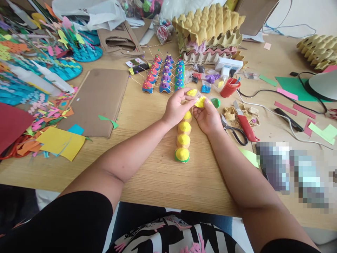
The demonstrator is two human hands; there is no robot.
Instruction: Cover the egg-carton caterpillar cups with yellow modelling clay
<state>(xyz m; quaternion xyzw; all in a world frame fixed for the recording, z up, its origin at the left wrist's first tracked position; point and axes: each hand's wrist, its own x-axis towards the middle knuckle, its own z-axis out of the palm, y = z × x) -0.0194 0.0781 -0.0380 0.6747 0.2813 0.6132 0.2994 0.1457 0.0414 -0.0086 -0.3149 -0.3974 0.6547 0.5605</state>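
Note:
My left hand [177, 107] and my right hand [209, 117] meet over the table. Between their fingers is soft yellow clay [200, 102], with a second yellow lump [192, 92] at my left fingertips and what looks like clear plastic around it. Just below lies a strip of egg-carton cups [183, 140], its bumps capped with yellow clay and its near end edged in green. The far end of the strip is partly hidden by my hands. A small round of green clay [215, 102] sits beyond my right hand.
Decorated caterpillar strips [165, 75] with sticks stand behind my hands. Scissors [234, 130], a red-handled knife [244, 121] and a red cup [230, 88] are to the right. Cardboard [100, 102] and yellow paper [61, 140] lie left; egg trays [207, 28] are stacked behind.

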